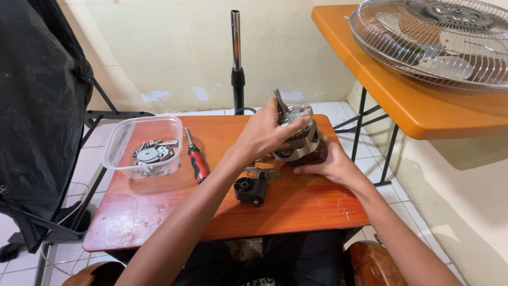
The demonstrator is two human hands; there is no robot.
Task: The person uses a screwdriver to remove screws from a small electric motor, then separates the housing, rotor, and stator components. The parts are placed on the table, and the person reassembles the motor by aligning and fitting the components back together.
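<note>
Both hands are on a metal fan motor (297, 139) that sits near the back right corner of the small wooden worktop (159, 212). The left hand (264, 131) is closed over the top of the motor, its fingers wrapped across the upper housing just beside the short shaft that sticks up at a tilt. The right hand (329, 161) is cupped against the motor's lower right side, fingers partly curled with the tips resting on the worktop at the motor's base. Just in front of the motor lies a small black plastic part (250, 190), with a little flat metal bracket (263, 172) between the two. To the left, a red-handled screwdriver (196, 157) lies on the worktop, and beside it stands a clear plastic container (117, 145) holding screws and small metal pieces. A wire fan guard (431, 42) rests on the orange table (391, 100) at the upper right.
</note>
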